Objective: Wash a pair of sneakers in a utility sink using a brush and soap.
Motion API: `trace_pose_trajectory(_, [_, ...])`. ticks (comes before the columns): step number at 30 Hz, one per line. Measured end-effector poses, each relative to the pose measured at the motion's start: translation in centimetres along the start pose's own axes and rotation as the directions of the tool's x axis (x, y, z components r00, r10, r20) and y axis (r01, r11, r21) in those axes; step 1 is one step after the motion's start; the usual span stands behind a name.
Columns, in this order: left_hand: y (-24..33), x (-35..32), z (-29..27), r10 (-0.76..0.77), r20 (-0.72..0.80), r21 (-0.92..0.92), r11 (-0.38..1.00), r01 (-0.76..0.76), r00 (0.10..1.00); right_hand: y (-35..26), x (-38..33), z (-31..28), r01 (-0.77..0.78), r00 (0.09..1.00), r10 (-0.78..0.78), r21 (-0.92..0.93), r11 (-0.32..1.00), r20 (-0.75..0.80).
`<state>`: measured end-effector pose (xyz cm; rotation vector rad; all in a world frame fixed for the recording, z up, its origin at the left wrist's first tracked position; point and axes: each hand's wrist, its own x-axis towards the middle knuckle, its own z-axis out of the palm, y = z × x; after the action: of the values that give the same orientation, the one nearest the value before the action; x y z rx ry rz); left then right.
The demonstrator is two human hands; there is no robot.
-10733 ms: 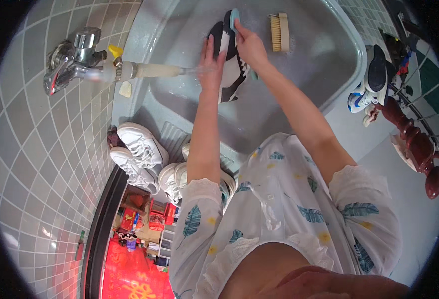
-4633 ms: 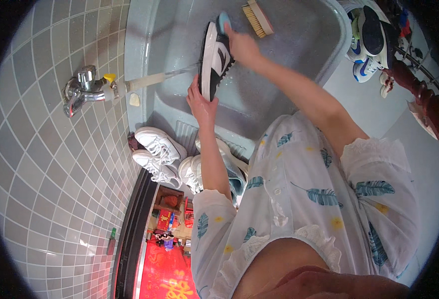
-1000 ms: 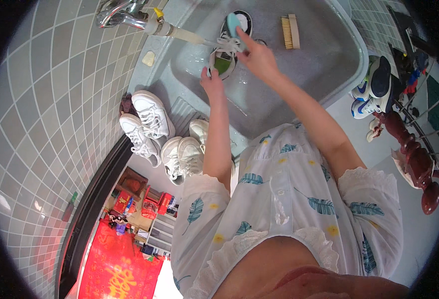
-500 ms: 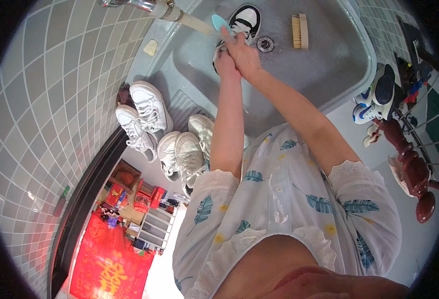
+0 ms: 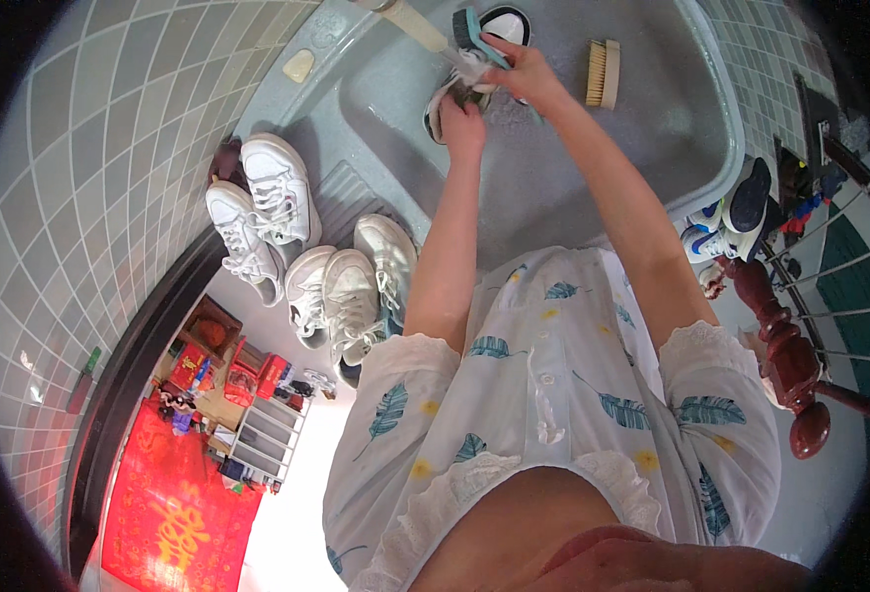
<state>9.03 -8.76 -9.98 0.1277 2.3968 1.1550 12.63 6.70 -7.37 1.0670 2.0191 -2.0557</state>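
A black-and-white sneaker [image 5: 507, 27] lies in the grey sink [image 5: 395, 163], under water running from a spout. My left hand [image 5: 461, 123] is closed on the sneaker's heel end, its fingertips partly hidden at the opening. In my right hand [image 5: 531, 79] is a teal scrub brush [image 5: 468, 32] with dark bristles, held by its handle over the sneaker's laces. The bristles face away from my palm, toward the left. Part of the sneaker's middle is covered by my hands and the water.
A wooden brush [image 5: 603, 74] lies at the sink's right. Soap [image 5: 299, 66] sits on the left ledge by the tap spout [image 5: 410, 22]. Several white sneakers [image 5: 282, 187] stand left of my arm. More shoes [image 5: 741, 212] and a dark red carved post [image 5: 785, 335] are at the right.
My right hand has lifted away from my left and turned the brush, so its bristles now show. The water now falls on the sneaker's laces. The view has shifted slightly.
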Motion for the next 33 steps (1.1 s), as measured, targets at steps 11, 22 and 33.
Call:
trace_pose_trajectory(11, [3.7,3.0,0.7,-0.270,0.443,-0.550,0.671,0.497,0.855,0.1,-0.1,-2.1,-0.137,0.980,0.104,0.201,0.970,0.169])
trace_pose_trajectory(22, [3.7,2.6,1.6,-0.128,0.191,-0.216,0.962,0.169,0.973,-1.5,-1.5,0.7,-0.003,0.946,-0.146,-0.459,0.889,-0.289])
trace_pose_trajectory(33, [1.8,2.1,3.6,-0.057,0.032,-0.483,0.873,0.066,0.998,-2.4,-4.8,0.9,-0.023,0.937,-0.247,-0.752,0.659,-0.245])
